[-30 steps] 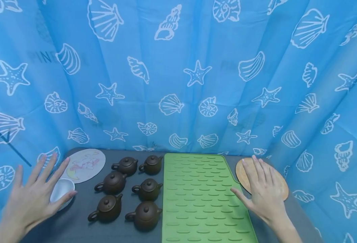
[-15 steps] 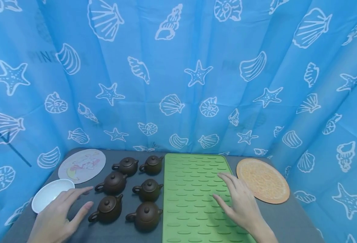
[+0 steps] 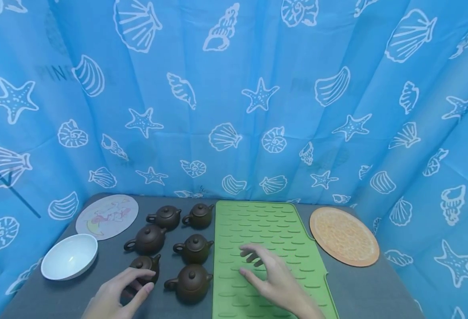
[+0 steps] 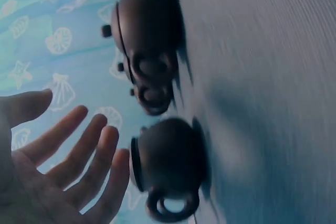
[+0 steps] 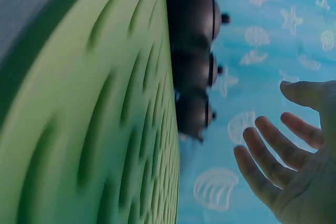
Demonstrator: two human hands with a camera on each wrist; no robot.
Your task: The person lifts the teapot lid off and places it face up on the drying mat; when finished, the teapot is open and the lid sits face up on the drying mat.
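Several dark brown lidded teapots stand in two columns on the grey table. My left hand [image 3: 116, 293] hovers at the front-left teapot [image 3: 143, 262], covering part of it in the head view. Seen from the left wrist, its relaxed fingers lie close above the lid of that teapot [image 4: 173, 153], thumb held apart, nothing gripped. Beside it is the front-right teapot [image 3: 191, 285]. Over the green ridged mat [image 3: 234, 232], my right hand [image 3: 275, 280] hangs with loosely bent fingers and holds nothing; the right wrist view shows this hand [image 5: 294, 166] raised off the mat.
A white bowl [image 3: 69, 257] sits at the left edge, with a round pale mat bearing a pink drawing [image 3: 107, 217] behind it. On the right lies a round orange-patterned mat [image 3: 344, 237]. A blue shell-print curtain [image 3: 234, 102] closes off the back and sides.
Both hands have come inward from the table's sides: the left moved right to the front-left teapot, the right moved left over the green mat. The teapots have not moved.
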